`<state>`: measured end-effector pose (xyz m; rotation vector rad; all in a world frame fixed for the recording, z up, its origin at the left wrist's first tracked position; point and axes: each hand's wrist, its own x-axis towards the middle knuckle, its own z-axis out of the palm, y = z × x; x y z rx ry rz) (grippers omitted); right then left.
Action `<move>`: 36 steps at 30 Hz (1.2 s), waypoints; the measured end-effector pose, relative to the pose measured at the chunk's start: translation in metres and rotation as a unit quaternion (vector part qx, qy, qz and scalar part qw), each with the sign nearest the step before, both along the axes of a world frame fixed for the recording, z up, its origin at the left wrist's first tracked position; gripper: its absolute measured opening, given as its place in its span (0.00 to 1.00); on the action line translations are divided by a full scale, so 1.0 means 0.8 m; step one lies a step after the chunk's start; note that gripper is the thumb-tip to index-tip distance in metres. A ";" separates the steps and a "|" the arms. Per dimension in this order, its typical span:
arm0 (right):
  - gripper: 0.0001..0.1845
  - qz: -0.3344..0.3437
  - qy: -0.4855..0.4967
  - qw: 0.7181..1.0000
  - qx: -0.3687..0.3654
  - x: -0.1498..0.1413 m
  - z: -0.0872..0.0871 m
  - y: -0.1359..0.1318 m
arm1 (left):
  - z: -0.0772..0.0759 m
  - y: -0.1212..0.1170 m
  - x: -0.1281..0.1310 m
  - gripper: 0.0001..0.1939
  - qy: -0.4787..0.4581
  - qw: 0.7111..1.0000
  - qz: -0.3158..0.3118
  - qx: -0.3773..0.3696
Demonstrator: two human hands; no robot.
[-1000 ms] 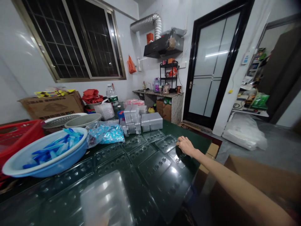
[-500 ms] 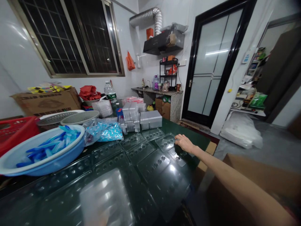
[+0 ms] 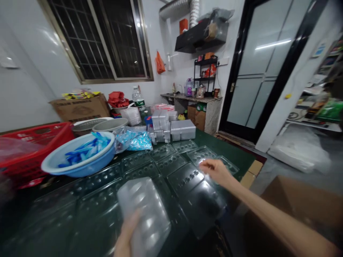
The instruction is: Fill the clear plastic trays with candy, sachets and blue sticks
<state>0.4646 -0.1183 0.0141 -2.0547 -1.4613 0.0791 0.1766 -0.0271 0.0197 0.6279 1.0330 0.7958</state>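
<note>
So this person's left hand [image 3: 125, 237] is holding a clear plastic blister tray [image 3: 144, 217] up off the near side of the bench [image 3: 230, 151]. Right hand [image 3: 215, 171] is making a narrow, loose grip right over the other clear trays [image 3: 184, 178], though I can't tell if it's touching them. A blue basin [image 3: 80, 157] is sitting off left.

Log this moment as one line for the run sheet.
left hand: holds clear plastic blister tray | right hand: above clear blister trays | surface: dark green table | nearby: blue plastic basin
</note>
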 end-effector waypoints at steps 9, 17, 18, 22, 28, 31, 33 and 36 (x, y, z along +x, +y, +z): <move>0.17 0.226 0.503 0.833 -0.045 -0.186 0.032 0.005 | 0.015 -0.038 0.018 0.21 -0.031 0.997 -0.032 0.062; 0.18 0.218 0.490 0.842 -0.061 -0.181 0.030 -0.002 | 0.015 -0.047 0.017 0.16 -0.060 0.987 -0.094 0.120; 0.18 0.221 0.498 0.837 -0.060 -0.181 0.030 -0.003 | 0.014 -0.048 0.017 0.16 -0.061 0.986 -0.103 0.119; 0.18 0.227 0.516 0.824 -0.059 -0.182 0.030 -0.002 | 0.014 -0.049 0.014 0.15 -0.063 0.984 -0.125 0.112; 0.18 0.232 0.517 0.822 -0.061 -0.183 0.030 -0.002 | 0.018 -0.051 0.012 0.17 -0.065 0.986 -0.122 0.097; 0.17 0.234 0.527 0.815 -0.056 -0.183 0.029 -0.001 | 0.021 -0.054 0.013 0.18 -0.061 0.987 -0.116 0.093; 0.17 0.237 0.536 0.809 -0.052 -0.183 0.029 -0.001 | 0.023 -0.054 0.014 0.21 -0.047 0.988 -0.104 0.109; 0.18 0.238 0.545 0.801 -0.068 -0.179 0.025 -0.002 | 0.020 -0.050 0.016 0.29 -0.018 0.984 -0.093 0.152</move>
